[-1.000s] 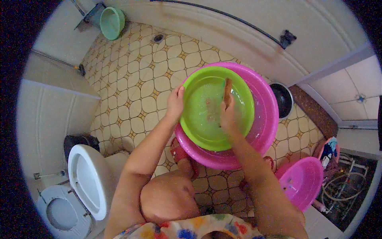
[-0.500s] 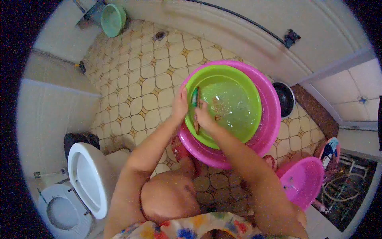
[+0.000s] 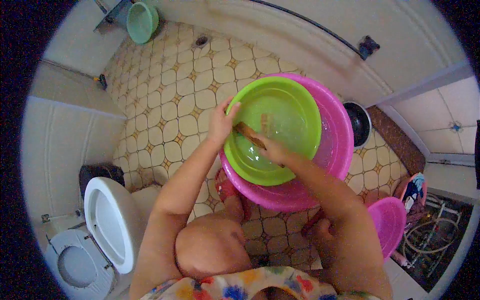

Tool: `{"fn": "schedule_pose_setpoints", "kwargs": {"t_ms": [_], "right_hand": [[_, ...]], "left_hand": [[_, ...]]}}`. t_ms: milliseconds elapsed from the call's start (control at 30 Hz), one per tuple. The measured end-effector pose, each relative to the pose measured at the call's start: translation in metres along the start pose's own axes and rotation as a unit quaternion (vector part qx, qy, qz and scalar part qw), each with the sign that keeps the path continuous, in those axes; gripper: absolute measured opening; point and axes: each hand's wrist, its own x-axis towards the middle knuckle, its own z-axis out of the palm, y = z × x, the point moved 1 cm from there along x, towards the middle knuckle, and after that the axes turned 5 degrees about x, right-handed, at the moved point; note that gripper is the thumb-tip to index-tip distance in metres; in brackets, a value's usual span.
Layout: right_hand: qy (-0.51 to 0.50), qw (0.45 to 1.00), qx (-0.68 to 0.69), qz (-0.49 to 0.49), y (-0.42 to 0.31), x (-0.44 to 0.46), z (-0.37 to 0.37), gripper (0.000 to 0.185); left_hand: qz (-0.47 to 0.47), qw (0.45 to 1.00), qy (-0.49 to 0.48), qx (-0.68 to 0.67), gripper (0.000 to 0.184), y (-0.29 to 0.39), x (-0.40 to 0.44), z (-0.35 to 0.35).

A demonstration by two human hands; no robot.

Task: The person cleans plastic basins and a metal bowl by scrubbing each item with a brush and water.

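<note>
My left hand [image 3: 220, 123] is closed on the left rim of the lime-green basin [image 3: 236, 161], with the thumb over the edge. Inside that basin, my right hand [image 3: 272, 151] grips a brown wooden scrubbing brush [image 3: 246, 133], held slantwise near the left wall. Its bristles are hidden from me now. Shallow, cloudy water [image 3: 285, 117] covers the basin's bottom, with glints of light on it. The green basin rests in a larger pink tub [image 3: 342, 135], off toward its left side.
A second pink basin [image 3: 389, 225] stands at the right, beside a basket of clothes [image 3: 416, 187]. A dark round pan [image 3: 357, 125] is behind the tub. The toilet [image 3: 111, 225] stands at left. A pale green basin [image 3: 142, 23] and floor drain [image 3: 201, 41] lie farther off.
The green basin has shifted left within the pink tub. The brush has turned from upright along the left wall to a slant, and my right hand has moved right and slightly down.
</note>
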Motion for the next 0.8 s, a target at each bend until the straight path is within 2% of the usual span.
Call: {"fn": "schedule_pose_setpoints", "kwargs": {"t_ms": [33, 133, 233, 300, 367, 400, 533, 633, 767, 800], "right_hand": [[-0.039, 0.998, -0.013, 0.054, -0.004, 0.000, -0.004, 0.057], [-0.055, 0.997, -0.038, 0.046, -0.004, -0.003, -0.008, 0.059], [-0.010, 0.997, -0.082, 0.015, 0.023, -0.016, -0.005, 0.064], [0.054, 0.988, -0.142, -0.039, 0.035, -0.028, -0.017, 0.065], [0.099, 0.981, -0.163, -0.019, 0.038, -0.037, -0.026, 0.066], [0.112, 0.981, -0.154, 0.028, 0.026, -0.045, -0.036, 0.066], [0.104, 0.956, -0.159, 0.225, 0.021, -0.063, -0.071, 0.064], [0.117, 0.943, -0.269, 0.155, 0.013, -0.082, -0.102, 0.059], [0.211, 0.918, -0.324, 0.086, 0.022, -0.103, -0.151, 0.045], [0.222, 0.917, -0.310, 0.114, 0.006, -0.105, -0.160, 0.045]], "left_hand": [[0.020, 1.000, 0.000, 0.003, 0.034, 0.006, -0.002, -0.003], [0.087, 0.996, -0.009, 0.012, 0.034, 0.034, -0.007, -0.011], [0.141, 0.989, -0.032, 0.030, 0.033, 0.051, -0.012, -0.017], [0.159, 0.985, -0.037, 0.053, 0.033, 0.055, -0.012, -0.018], [0.141, 0.986, -0.048, 0.073, 0.033, 0.063, -0.012, -0.025], [0.133, 0.986, -0.053, 0.082, 0.033, 0.066, -0.013, -0.027], [0.261, 0.963, 0.002, 0.060, 0.032, 0.076, -0.009, -0.033], [0.330, 0.940, 0.007, 0.087, 0.031, 0.090, -0.007, -0.039], [0.386, 0.916, 0.004, 0.108, 0.029, 0.112, -0.002, -0.038], [0.398, 0.911, 0.004, 0.108, 0.029, 0.112, 0.001, -0.042]]}}
